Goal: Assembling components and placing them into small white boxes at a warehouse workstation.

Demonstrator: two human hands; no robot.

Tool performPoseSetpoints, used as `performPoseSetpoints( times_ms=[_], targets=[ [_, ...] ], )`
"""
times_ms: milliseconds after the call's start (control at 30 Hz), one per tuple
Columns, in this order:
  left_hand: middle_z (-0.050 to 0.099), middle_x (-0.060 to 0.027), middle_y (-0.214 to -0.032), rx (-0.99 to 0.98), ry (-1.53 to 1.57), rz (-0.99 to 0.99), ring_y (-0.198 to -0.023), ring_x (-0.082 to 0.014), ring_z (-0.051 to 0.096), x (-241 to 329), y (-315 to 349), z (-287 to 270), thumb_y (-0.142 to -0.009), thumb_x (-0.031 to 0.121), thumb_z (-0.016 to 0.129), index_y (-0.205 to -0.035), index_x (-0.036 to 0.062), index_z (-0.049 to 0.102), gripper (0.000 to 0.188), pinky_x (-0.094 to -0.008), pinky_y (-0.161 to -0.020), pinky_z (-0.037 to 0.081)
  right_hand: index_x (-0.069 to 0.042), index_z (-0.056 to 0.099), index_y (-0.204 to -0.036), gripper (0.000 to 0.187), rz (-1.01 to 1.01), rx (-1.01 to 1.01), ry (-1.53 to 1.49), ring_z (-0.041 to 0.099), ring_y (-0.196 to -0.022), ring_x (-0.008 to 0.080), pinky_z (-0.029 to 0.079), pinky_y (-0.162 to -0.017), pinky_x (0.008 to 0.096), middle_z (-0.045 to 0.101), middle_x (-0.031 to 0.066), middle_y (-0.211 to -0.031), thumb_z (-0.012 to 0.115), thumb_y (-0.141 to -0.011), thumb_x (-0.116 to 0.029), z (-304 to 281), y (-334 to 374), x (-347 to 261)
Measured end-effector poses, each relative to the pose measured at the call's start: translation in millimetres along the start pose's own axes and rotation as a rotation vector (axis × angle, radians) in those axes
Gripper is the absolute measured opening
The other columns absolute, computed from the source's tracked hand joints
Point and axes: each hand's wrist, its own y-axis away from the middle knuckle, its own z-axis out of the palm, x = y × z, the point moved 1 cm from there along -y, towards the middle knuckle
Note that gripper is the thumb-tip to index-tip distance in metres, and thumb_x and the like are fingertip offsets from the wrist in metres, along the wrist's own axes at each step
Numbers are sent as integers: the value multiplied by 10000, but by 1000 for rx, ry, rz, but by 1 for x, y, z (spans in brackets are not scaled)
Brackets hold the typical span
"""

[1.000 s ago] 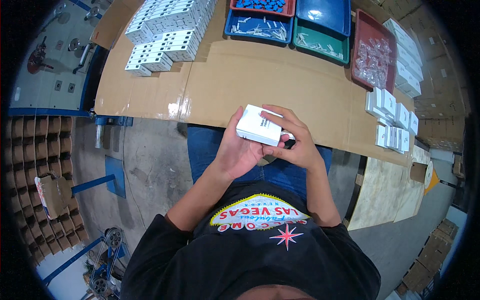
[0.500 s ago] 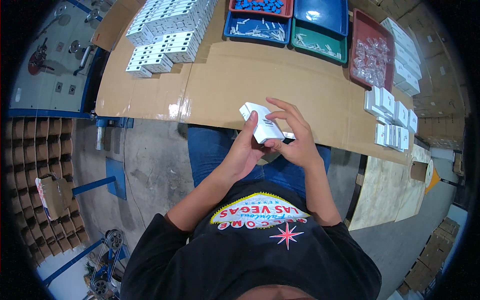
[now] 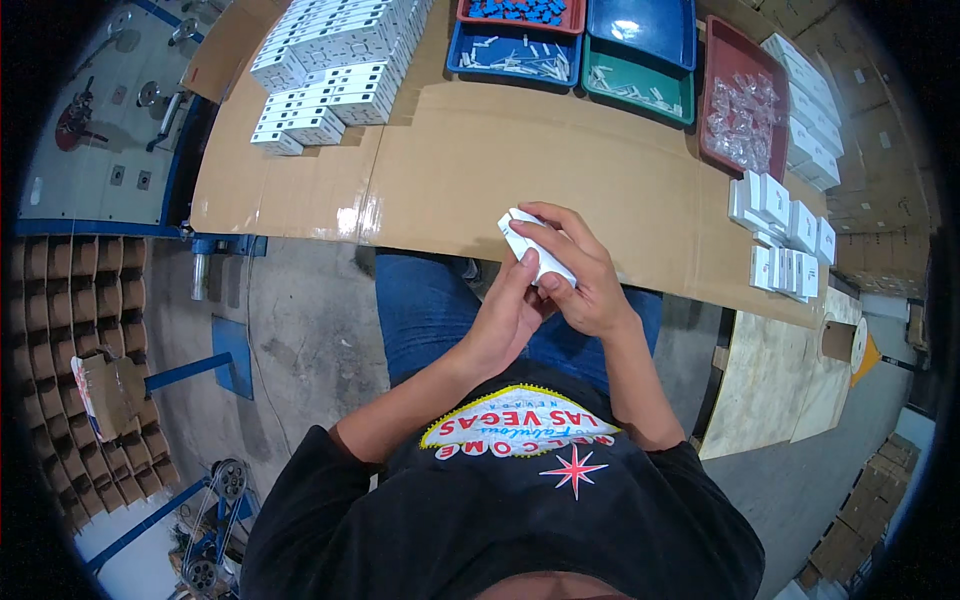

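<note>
A small white box (image 3: 514, 238) is held between both hands, just over the near edge of the cardboard-covered table. My left hand (image 3: 503, 318) grips its near side, thumb pressed against it. The fingers of my right hand (image 3: 590, 282) wrap over the top and far side of the box, with the thumb at its near end. Much of the box is hidden under the right fingers.
White boxes with dark square marks (image 3: 330, 95) stand stacked at the far left. Trays of small parts include a blue one (image 3: 515, 75), a green one (image 3: 640, 112) and a red one of clear packets (image 3: 715, 150). Small white boxes (image 3: 785, 225) sit at right.
The white box has turned more onto its edge and shifted slightly right. My right fingers have closed over it, and my left hand has moved a little right with it.
</note>
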Motion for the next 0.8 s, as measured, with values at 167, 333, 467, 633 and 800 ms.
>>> performPoseSetpoints(
  times_ms=[167,333,467,633,800],
  targets=[
    [498,-36,-1373,-13,96,105,-1255,-146,526,-7,2,3,-1113,471,398,-1574,172,293,559,-373,-1077,433,-58,660,-1354,539,-49,23,50,574,-1217,390,461,-1041,448,579,223,-1397,546,-1032,-476,5,-1,0],
    [504,-37,-1368,58,58,169,-1250,-151,530,-14,2,16,-1107,500,385,-1584,181,292,581,-373,-1065,441,-61,664,-1348,552,-76,100,-42,569,-1211,409,456,-1030,461,581,227,-1393,505,-1048,-496,0,-1,-1],
    [501,-42,-1372,-76,172,166,-1238,-165,541,-4,4,5,-1098,577,316,-1586,180,281,631,-371,-1049,451,-66,668,-1340,565,-147,41,37,566,-1207,413,450,-1028,469,566,238,-1400,500,-1043,-517,-4,-9,-11],
    [520,-82,-1416,48,51,176,-1327,-232,526,0,4,20,-1053,680,302,-1534,132,354,731,-437,-1123,421,-71,676,-1296,591,-151,53,48,549,-1221,411,440,-1034,481,546,235,-1404,533,-1008,-566,1,-4,-4],
    [461,-84,-1362,29,-34,157,-1249,-182,536,-1,0,19,-1078,551,406,-1562,177,227,637,-359,-1061,463,-70,678,-1260,573,-165,76,43,547,-1219,417,443,-1028,488,547,231,-1396,529,-1010,-563,2,-5,-2]
  ],
)
